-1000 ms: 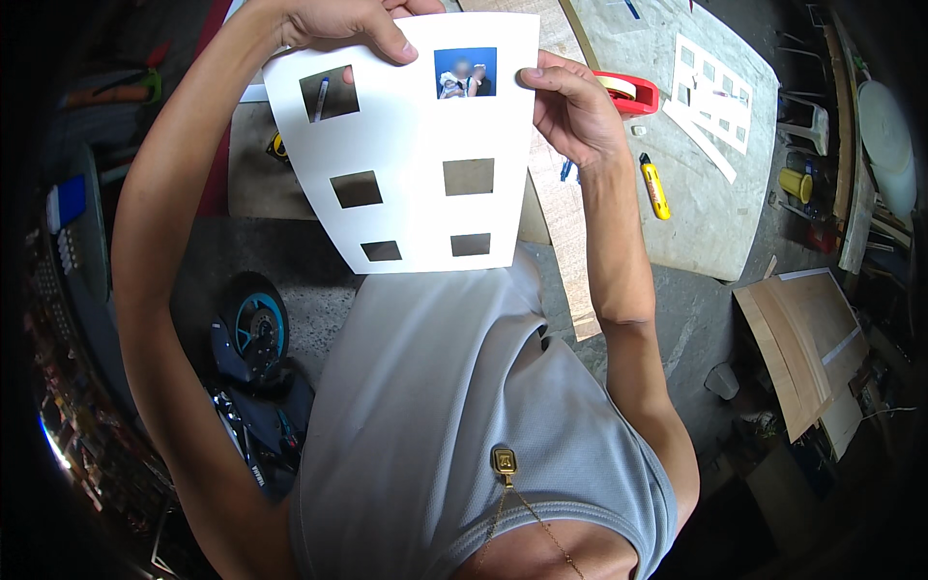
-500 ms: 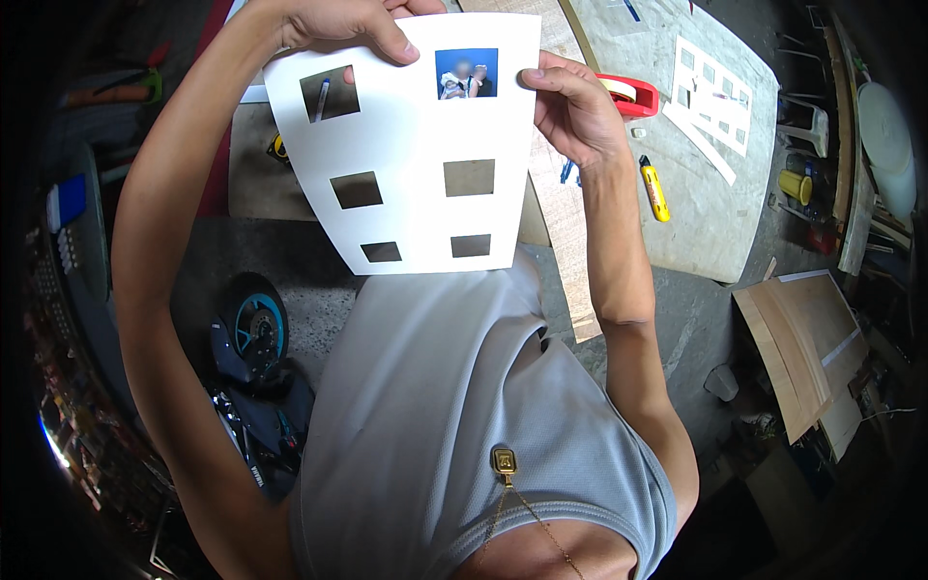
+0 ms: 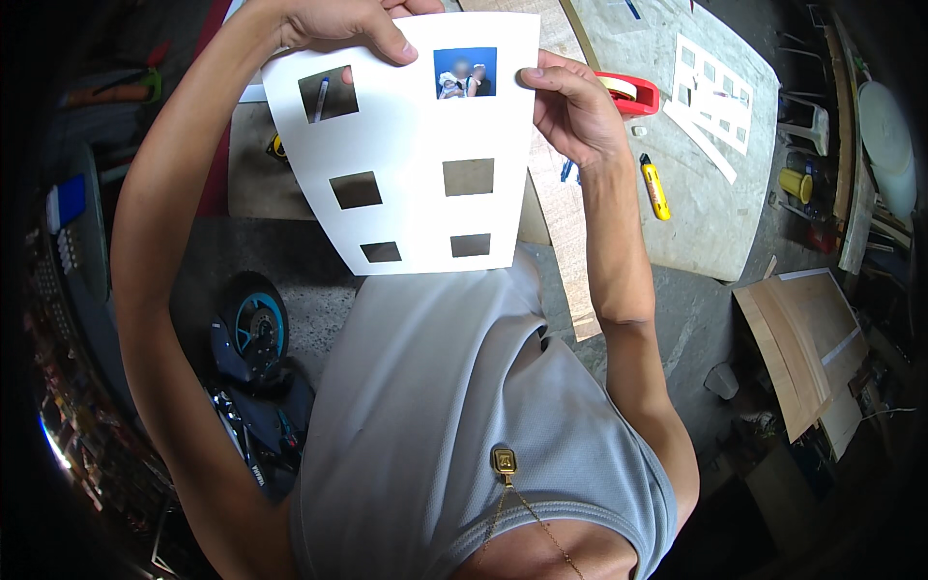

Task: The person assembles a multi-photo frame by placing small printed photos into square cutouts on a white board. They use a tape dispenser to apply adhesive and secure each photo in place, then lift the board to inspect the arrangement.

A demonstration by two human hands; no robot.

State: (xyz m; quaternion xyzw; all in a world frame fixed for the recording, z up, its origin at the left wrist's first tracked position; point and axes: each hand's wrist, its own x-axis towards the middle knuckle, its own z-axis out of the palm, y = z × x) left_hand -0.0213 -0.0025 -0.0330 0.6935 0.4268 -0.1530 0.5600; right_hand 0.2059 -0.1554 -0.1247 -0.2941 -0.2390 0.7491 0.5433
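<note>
A white card sheet with several square cut-out windows [image 3: 411, 135] is held up before my chest. My left hand [image 3: 362, 27] grips its top edge, thumb on the front and the fingers partly hidden behind. At the right edge, my right hand [image 3: 580, 106] pinches the sheet between thumb and fingers. A photo with a blue background [image 3: 466, 73] fills the top right window. Through the other windows I see what lies behind, including a pen [image 3: 321, 97] in the top left one.
On the table [image 3: 696, 222] to the right are a red tape dispenser [image 3: 643, 95], a yellow utility knife [image 3: 654, 188], another windowed white sheet [image 3: 712, 92] and a white strip [image 3: 698, 143]. A wooden board [image 3: 565, 232] juts past the table edge. A motorcycle [image 3: 256, 367] stands at lower left.
</note>
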